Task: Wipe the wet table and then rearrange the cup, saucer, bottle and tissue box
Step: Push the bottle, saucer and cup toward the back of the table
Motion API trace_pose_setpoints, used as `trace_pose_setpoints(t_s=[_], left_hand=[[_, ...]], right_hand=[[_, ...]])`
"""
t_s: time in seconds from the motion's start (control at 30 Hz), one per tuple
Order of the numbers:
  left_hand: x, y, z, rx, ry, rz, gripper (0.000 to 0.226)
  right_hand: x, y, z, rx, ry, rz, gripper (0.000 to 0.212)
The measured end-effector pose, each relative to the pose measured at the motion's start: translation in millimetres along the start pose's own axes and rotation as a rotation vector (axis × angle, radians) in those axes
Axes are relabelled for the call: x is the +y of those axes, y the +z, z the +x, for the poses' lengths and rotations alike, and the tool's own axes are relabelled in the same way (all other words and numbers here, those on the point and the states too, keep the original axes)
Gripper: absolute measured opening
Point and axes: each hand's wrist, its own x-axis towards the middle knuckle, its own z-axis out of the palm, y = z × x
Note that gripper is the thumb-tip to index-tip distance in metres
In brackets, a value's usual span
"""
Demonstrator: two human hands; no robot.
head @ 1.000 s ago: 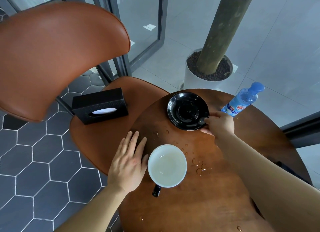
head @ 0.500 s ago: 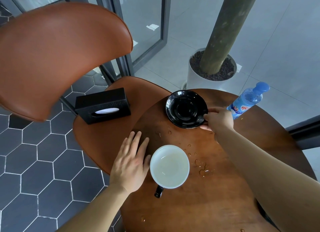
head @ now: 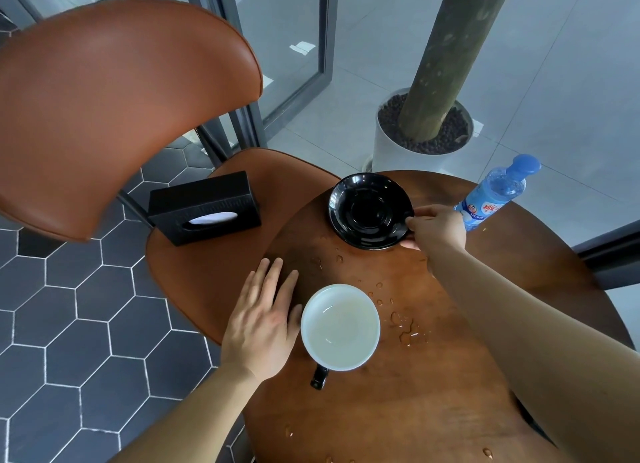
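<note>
Pinching the rim of the black saucer (head: 367, 210) at the table's (head: 433, 410) far side, my right hand (head: 434, 229) holds it by its right edge. My left hand (head: 263, 320) lies flat, fingers straight, just beside the white cup (head: 341, 327). Step, as I judge it: clearing the wet top before wiping. The next move calls for a level lift over the droplets (head: 405, 327). Count: one saucer, one cup, one bottle (head: 491, 194) at the far right edge, one tissue box (head: 204, 208) on the chair seat (head: 214, 272).
</note>
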Motion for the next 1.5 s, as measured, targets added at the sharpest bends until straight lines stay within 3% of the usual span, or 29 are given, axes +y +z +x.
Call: trace_pose_setpoints(t_s=[0.13,0.4,0.5,0.77,1.03,1.17,1.33,1.5], left_hand=[[-1.0,1.8,-0.6,0.006,0.004,0.0,0.067],[0.4,0.7,-1.1,0.009,0.004,0.003,0.071],[0.1,0.9,-1.9,0.012,0.013,0.005,0.073],[-0.8,1.2,-3.0,0.017,0.03,-0.002,0.073],[-5.2,8.2,-3.8,0.052,0.048,0.008,0.061],[-6.8,12.8,-2.7,0.078,0.053,-0.004,0.059],[-7.2,14.5,-3.0,0.109,0.06,-0.027,0.06],[-7.9,15.7,-2.4,0.124,0.072,-0.027,0.062]], right_hand=[[4.7,-1.5,-3.1,0.011,-0.002,-0.022,0.009],[25.2,-16.1,-37.3,-0.007,-0.013,-0.001,0.019],[25.3,-24.6,-65.0,-0.028,-0.024,0.056,0.008],[56.7,-38.7,-163.6,-0.03,-0.003,0.141,0.008],[88.4,-21.4,-228.1,-0.113,-0.098,0.034,0.052],[89.1,-9.5,-239.0,-0.065,-0.048,-0.046,0.025],[96.6,23.2,-255.3,-0.078,0.086,-0.04,0.05],[100.6,49.9,-251.4,0.046,0.055,0.0,0.036]])
